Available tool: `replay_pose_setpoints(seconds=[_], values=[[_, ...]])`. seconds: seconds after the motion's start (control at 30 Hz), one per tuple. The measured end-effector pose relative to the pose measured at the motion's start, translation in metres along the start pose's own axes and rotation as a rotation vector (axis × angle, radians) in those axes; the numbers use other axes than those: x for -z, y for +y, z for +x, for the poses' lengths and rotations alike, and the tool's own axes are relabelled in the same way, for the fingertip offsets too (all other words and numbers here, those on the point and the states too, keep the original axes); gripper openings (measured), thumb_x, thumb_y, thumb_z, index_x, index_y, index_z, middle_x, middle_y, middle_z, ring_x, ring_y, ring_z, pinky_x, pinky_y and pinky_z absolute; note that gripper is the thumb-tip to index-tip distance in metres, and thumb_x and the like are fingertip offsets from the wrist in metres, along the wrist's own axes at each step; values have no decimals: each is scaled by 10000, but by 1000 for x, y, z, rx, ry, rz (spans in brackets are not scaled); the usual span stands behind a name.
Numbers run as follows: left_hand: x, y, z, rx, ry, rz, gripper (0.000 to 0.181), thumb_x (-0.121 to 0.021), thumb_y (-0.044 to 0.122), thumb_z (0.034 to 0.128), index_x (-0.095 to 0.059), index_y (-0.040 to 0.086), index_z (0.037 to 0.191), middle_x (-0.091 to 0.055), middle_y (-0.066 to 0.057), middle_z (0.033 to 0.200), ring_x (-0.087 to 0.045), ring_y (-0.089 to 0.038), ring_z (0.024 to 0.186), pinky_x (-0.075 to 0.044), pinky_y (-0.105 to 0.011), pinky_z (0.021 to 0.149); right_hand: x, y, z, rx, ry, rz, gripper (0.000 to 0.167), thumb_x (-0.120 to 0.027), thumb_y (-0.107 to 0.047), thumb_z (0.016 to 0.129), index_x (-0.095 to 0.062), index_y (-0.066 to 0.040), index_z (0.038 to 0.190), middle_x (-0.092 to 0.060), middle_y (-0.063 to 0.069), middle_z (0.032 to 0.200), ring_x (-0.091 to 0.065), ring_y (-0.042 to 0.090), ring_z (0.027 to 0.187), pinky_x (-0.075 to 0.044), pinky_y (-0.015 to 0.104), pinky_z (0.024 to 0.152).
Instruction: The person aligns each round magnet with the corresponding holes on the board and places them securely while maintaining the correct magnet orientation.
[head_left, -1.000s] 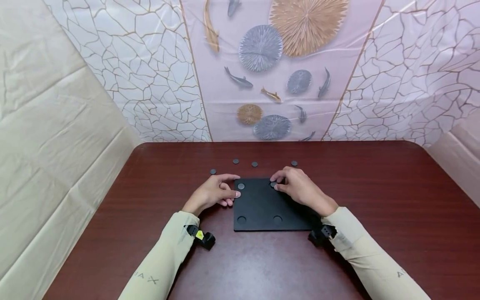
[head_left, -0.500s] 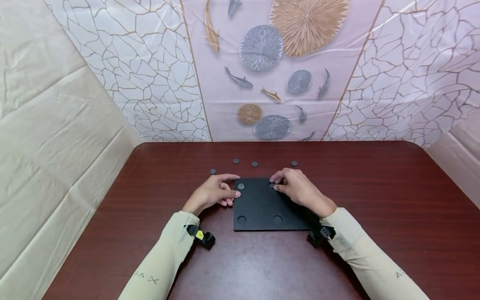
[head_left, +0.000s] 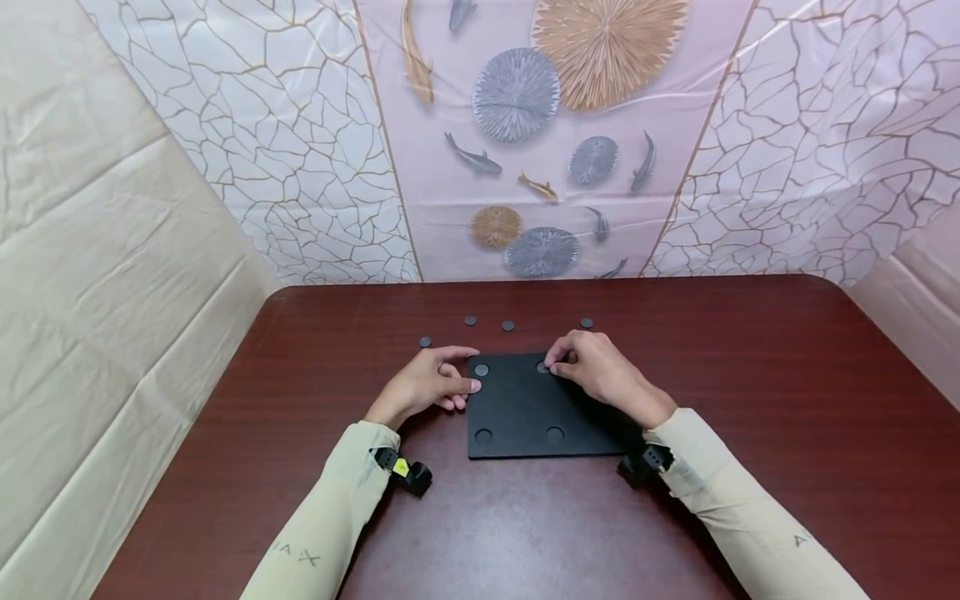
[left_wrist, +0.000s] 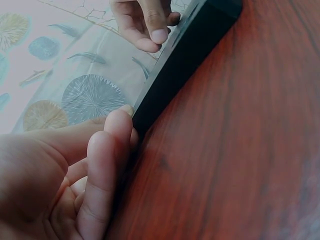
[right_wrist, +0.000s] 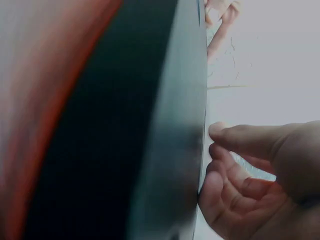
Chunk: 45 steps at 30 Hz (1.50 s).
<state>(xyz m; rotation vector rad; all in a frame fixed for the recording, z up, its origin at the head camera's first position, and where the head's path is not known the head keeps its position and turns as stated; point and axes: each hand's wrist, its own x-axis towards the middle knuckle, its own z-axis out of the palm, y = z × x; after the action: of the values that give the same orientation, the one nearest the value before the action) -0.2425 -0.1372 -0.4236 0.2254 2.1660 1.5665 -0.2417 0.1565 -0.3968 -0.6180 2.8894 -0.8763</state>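
The left edge of the black board [head_left: 517, 408] is touched by the left hand [head_left: 422, 385], thumb and pointing finger spread. A gray disc [head_left: 482, 370] sits in the back left hole. The second disc [head_left: 542, 367] is met by the right hand [head_left: 603, 372], fingertips close together; whether it is pinched cannot be told. It is best pressed flat. "A" and "X" are printed on the left sleeve [head_left: 330, 508], "A" on the right sleeve [head_left: 738, 500].

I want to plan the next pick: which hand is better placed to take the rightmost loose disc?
Probably the right hand: the rightmost loose disc lies just beyond it, while the left hand is farther away and touches the left edge of the black board.
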Motion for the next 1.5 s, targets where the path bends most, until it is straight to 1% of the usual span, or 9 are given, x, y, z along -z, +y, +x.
replay_pose_setpoints(seconds=[0.17, 0.27, 0.43, 0.6, 0.8, 0.97, 1.2, 1.33, 1.5], values=[[1, 3, 0, -4, -11, -4, 582, -772, 114, 978, -561, 145, 1520, -695, -95, 792, -691, -148, 631, -597, -256, 603, 9, 7, 2, 21, 70, 12, 43, -747, -37, 972, -788, -40, 986, -735, 85, 984, -670, 210, 850, -545, 360, 752], [1, 3, -1, 2, -11, -11, 576, -759, 101, 986, -555, 142, 1524, -685, -96, 794, -691, -152, 631, -595, -256, 598, 16, 12, 3, 9, 92, 36, 49, -747, -50, 975, -785, -38, 1004, -752, 73, 968, -684, 210, 856, -537, 366, 772], [0, 3, -1, 9, -15, -11, 571, -729, 100, 1008, -536, 154, 1542, -675, -94, 810, -695, -155, 641, -591, -258, 592, 32, 20, 2, -47, 122, 57, 107, -719, -73, 1004, -785, -36, 1080, -777, 95, 994, -685, 238, 864, -534, 367, 759], [2, 3, -1, -10, -10, 13, 554, -704, 109, 1028, -527, 177, 1549, -672, -107, 824, -697, -164, 647, -589, -265, 584, 48, 30, 5, -110, 142, 83, 171, -691, -94, 1031, -753, -41, 1181, -767, 145, 1112, -676, 276, 900, -531, 354, 728], [3, 2, -2, -5, 3, 28, 541, -694, 120, 1036, -530, 196, 1546, -669, -107, 821, -694, -168, 645, -586, -268, 578, 50, 43, 13, -154, 118, 163, 223, -671, -103, 1048, -712, -20, 1250, -748, 191, 1138, -718, 311, 868, -565, 328, 714], [0, 1, 1, -12, -15, 22, 544, -696, 124, 1034, -526, 183, 1547, -662, -96, 816, -693, -162, 643, -584, -266, 574, 51, 55, 15, -194, 113, 173, 245, -662, -98, 1050, -700, 3, 1270, -740, 214, 1148, -731, 298, 837, -571, 318, 718], [-6, 4, 6, -21, -26, 35, 536, -707, 122, 1027, -539, 190, 1532, -668, -106, 825, -695, -166, 637, -585, -268, 569, 54, 67, 18, -212, 52, 177, 285, -682, -87, 1033, -674, 28, 1294, -709, 230, 1176, -703, 251, 780, -568, 309, 698], [-7, 5, 6, -20, -30, 34, 536, -708, 129, 1027, -538, 189, 1532, -670, -104, 826, -694, -164, 635, -581, -265, 566, 54, 73, 25, -225, 14, 172, 282, -687, -88, 1029, -670, 30, 1285, -683, 232, 1188, -673, 250, 799, -558, 320, 701], [-3, 3, 2, -16, -24, 22, 529, -699, 114, 1028, -534, 170, 1528, -657, -98, 805, -689, -165, 623, -578, -267, 559, 47, 80, 38, -245, -32, 183, 287, -697, -110, 1030, -681, 13, 1289, -671, 204, 1180, -635, 256, 851, -543, 315, 711]])
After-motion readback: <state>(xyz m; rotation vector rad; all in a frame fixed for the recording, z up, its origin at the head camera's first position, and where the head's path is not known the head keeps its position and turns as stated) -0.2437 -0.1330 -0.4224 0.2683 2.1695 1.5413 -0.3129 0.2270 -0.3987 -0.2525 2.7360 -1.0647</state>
